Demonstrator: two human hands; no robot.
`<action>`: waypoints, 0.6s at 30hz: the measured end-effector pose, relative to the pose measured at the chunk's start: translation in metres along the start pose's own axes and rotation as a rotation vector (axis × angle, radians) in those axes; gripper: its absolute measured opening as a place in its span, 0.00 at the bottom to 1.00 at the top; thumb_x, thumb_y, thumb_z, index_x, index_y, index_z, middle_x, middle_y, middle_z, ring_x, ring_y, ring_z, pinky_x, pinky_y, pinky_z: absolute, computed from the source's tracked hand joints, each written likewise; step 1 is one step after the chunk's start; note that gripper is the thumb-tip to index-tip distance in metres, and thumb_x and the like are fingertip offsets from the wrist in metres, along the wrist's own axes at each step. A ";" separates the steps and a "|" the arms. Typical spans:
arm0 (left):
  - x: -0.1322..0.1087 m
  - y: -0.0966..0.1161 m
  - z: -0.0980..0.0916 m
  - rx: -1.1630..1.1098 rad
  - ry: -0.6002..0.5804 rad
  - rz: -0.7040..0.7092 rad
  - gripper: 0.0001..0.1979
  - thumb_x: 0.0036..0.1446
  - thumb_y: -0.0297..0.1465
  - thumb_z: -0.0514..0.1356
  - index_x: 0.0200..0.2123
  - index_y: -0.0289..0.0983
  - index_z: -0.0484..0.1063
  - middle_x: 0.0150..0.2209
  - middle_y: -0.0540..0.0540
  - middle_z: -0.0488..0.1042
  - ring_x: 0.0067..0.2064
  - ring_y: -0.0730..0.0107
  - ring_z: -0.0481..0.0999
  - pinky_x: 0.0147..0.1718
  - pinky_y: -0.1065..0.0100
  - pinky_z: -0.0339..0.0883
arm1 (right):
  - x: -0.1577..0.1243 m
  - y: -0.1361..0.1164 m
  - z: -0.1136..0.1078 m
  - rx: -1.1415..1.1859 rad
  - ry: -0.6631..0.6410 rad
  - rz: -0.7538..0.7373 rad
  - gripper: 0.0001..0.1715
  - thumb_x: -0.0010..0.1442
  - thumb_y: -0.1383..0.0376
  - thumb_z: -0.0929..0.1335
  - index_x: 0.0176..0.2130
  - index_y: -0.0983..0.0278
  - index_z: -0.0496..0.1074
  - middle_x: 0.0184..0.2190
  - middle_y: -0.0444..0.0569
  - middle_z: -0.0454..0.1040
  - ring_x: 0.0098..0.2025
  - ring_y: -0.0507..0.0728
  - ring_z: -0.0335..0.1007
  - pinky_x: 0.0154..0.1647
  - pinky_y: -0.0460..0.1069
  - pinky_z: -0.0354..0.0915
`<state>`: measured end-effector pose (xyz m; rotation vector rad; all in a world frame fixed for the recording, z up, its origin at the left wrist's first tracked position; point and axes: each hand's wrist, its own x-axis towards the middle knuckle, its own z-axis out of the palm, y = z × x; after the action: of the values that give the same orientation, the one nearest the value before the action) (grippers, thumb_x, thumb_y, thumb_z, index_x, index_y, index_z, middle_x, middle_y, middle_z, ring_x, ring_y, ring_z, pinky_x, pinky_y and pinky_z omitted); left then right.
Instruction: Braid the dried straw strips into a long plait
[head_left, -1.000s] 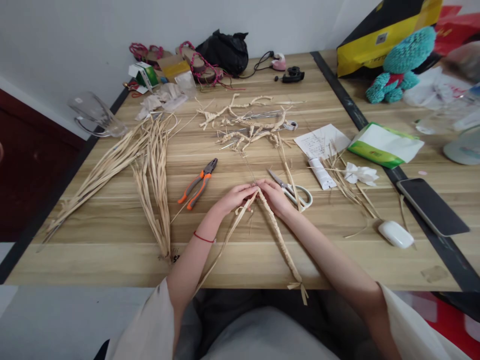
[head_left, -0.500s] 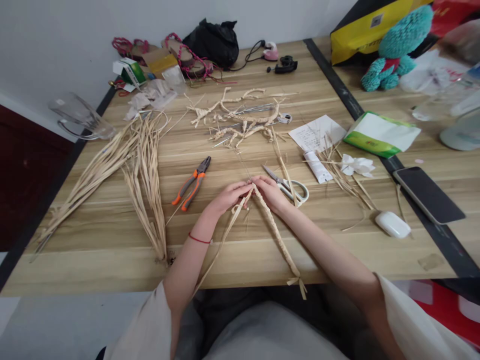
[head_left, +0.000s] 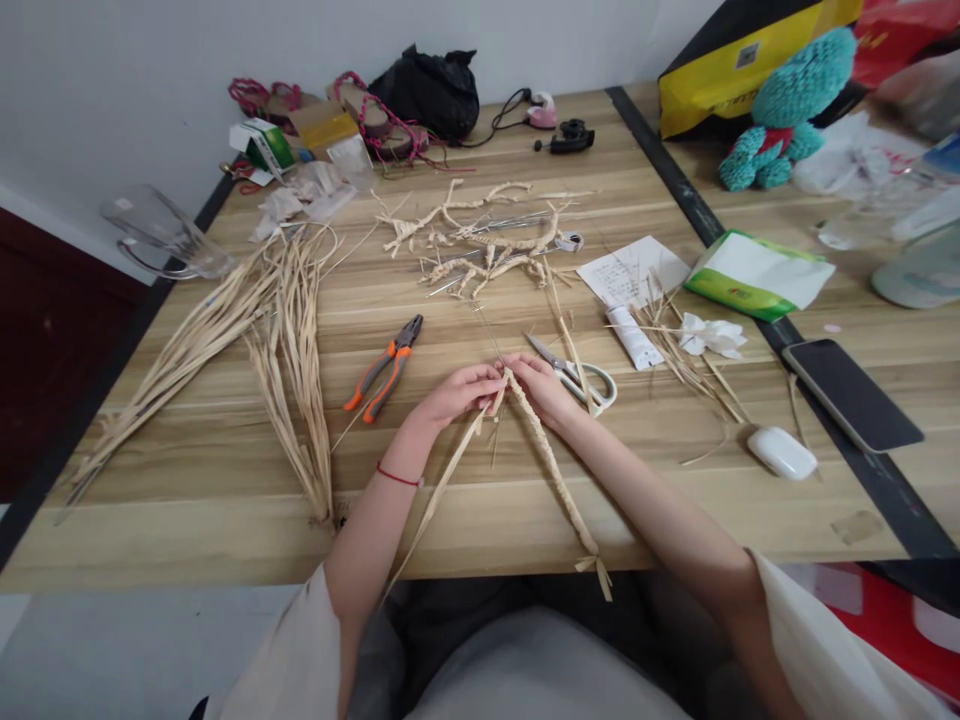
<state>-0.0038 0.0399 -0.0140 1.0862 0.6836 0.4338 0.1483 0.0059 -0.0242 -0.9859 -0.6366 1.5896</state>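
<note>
Both hands meet near the table's front middle, at the upper end of a stick wrapped in raffia [head_left: 551,465]. My right hand [head_left: 541,388] is closed round that upper end, its fingertips partly hidden. My left hand [head_left: 466,393] pinches a loose raffia strip [head_left: 442,490] beside it; the strip trails down to the table's edge. A thin bare wire [head_left: 491,333] sticks out beyond the fingers. The stick slants toward me and ends in a small tied tuft. Scissors [head_left: 592,385] with white handles lie just right of my right hand, and orange-grey pliers [head_left: 386,368] lie left of my left hand.
A raffia bundle [head_left: 296,350] spreads over the left side near a glass jug [head_left: 161,235]. Wrapped branch shapes [head_left: 487,250] lie farther back. Right are a white tube [head_left: 634,338], a tissue pack [head_left: 757,275], a white case [head_left: 782,452], a phone [head_left: 855,393] and a turquoise crocheted toy [head_left: 795,95].
My left fingers have shifted slightly at the stick's end, and the loose raffia strip now hangs straighter, its curl near the fingers smaller. The wrapped stick and right hand stay nearly in place.
</note>
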 end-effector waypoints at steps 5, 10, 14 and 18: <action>0.001 0.002 0.003 0.019 0.063 0.004 0.13 0.48 0.37 0.63 0.28 0.33 0.67 0.23 0.52 0.67 0.20 0.84 0.60 0.19 0.77 0.52 | 0.002 0.001 -0.002 -0.017 -0.006 -0.014 0.14 0.45 0.56 0.73 0.27 0.62 0.72 0.24 0.42 0.73 0.28 0.51 0.67 0.33 0.48 0.63; 0.000 0.003 0.002 -0.014 0.073 -0.040 0.12 0.48 0.36 0.63 0.28 0.34 0.66 0.24 0.52 0.68 0.22 0.82 0.64 0.24 0.76 0.60 | 0.002 0.000 -0.001 -0.004 -0.050 -0.008 0.13 0.46 0.55 0.72 0.27 0.62 0.71 0.24 0.43 0.72 0.26 0.52 0.67 0.32 0.49 0.65; -0.001 0.002 -0.001 -0.066 0.029 -0.031 0.12 0.48 0.35 0.63 0.28 0.34 0.66 0.24 0.52 0.67 0.24 0.80 0.66 0.25 0.75 0.62 | 0.002 -0.001 -0.001 0.024 -0.090 -0.007 0.13 0.47 0.56 0.72 0.27 0.62 0.71 0.24 0.43 0.72 0.27 0.52 0.68 0.33 0.49 0.66; -0.001 0.001 -0.004 -0.125 -0.017 0.010 0.11 0.49 0.35 0.62 0.29 0.33 0.66 0.24 0.52 0.66 0.24 0.80 0.65 0.25 0.75 0.61 | 0.001 -0.001 -0.002 0.049 -0.110 0.005 0.11 0.47 0.58 0.72 0.29 0.63 0.71 0.25 0.42 0.73 0.27 0.52 0.69 0.33 0.49 0.65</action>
<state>-0.0070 0.0421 -0.0144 0.9745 0.6278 0.4692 0.1504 0.0065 -0.0244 -0.8696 -0.6676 1.6647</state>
